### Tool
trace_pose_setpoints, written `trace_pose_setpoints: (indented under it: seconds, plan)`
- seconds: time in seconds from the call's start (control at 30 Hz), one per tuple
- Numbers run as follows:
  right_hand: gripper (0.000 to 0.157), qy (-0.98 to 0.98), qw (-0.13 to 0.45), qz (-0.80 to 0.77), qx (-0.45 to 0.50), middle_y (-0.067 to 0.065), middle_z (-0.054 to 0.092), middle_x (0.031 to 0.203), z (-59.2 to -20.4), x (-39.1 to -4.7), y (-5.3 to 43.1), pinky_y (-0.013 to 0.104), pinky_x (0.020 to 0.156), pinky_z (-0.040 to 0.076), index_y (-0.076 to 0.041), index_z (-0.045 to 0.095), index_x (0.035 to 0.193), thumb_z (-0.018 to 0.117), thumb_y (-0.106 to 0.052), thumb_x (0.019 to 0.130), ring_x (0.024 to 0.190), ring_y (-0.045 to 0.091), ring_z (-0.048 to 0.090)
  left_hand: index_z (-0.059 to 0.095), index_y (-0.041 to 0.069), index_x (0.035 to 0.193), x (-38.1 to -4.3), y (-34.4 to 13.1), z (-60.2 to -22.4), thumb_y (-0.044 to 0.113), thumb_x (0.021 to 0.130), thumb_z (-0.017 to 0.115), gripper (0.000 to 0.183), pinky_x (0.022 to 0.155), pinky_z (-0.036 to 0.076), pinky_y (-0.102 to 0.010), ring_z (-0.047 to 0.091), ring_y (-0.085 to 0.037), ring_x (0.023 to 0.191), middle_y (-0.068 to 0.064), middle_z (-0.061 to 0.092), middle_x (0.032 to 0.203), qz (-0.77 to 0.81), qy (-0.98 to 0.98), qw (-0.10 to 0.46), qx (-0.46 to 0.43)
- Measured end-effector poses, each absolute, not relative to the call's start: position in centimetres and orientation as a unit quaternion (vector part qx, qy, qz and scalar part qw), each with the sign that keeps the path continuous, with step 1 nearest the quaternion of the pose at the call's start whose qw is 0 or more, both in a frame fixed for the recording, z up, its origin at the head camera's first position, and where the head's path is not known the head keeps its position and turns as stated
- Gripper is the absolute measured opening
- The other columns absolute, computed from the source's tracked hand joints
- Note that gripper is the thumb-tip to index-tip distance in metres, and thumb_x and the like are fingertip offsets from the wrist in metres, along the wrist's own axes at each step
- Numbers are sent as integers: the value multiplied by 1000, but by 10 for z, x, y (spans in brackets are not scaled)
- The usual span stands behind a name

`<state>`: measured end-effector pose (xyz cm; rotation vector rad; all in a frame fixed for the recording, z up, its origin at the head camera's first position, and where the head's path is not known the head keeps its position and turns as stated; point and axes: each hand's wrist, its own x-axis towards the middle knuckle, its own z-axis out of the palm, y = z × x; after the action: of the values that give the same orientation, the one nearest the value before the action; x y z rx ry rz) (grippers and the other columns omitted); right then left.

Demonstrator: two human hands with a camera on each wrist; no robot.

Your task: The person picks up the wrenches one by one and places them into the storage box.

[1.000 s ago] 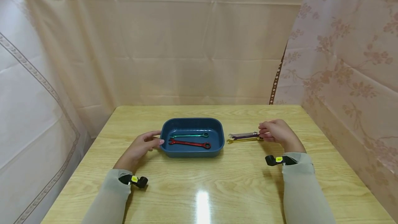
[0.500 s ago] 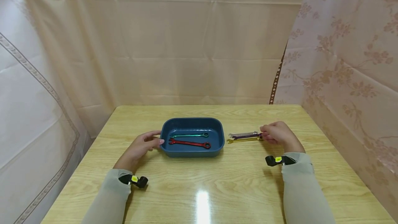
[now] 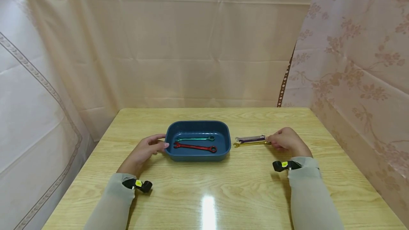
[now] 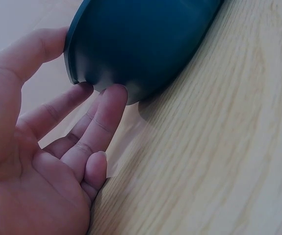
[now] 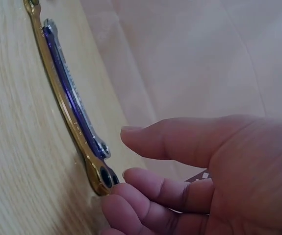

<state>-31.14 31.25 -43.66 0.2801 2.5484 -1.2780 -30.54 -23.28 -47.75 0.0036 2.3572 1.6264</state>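
Observation:
In the head view my left hand (image 3: 145, 149) grips the left end of a blue rectangular tub (image 3: 198, 158), thumb at the rim and fingertips against the outer wall (image 4: 145, 44). Inside the tub lie a green wrench (image 3: 194, 139) and a red wrench (image 3: 193, 147). To its right, a silver wrench (image 3: 249, 138), a purple wrench (image 3: 251, 140) and a gold wrench (image 3: 251, 144) lie side by side on the table. At their ring ends is my right hand (image 3: 287, 142). Its curled fingertips (image 5: 123, 208) touch or nearly touch the gold ring end; the thumb stays apart from them.
The wood-grain table (image 3: 179, 194) reaches back to a beige curtain (image 3: 198, 52). A floral cloth (image 3: 361, 63) hangs along the right side, and a white cloth (image 3: 35, 116) on the left. Each sleeve carries a small black camera.
My right hand has come slightly nearer, from the purple wrench's ring end to the gold one's. The purple wrench has shifted slightly left since half a second ago. My left hand stays put.

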Motion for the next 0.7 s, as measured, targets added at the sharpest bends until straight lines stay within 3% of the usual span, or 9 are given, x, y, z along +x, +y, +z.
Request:
trace_pose_setpoints:
  seconds: [0.27, 0.7]
  plan:
    - [38, 886, 134, -429, 115, 7, 64, 83, -439, -308, 309, 35, 70, 54, 6, 68, 107, 79, -27, 91, 76, 21, 60, 57, 19, 147, -306, -233, -478, 46, 91, 78, 66, 90, 43, -36, 68, -21, 103, -5, 73, 115, 569, 810, 141, 4]
    - [32, 906, 138, -382, 120, 6, 61, 78, -443, -309, 309, 35, 67, 47, 2, 69, 93, 77, -29, 91, 74, 23, 56, 57, 19, 146, -304, -232, -477, 45, 91, 78, 65, 90, 43, -36, 68, -22, 104, -5, 73, 115, 569, 811, 136, 1]
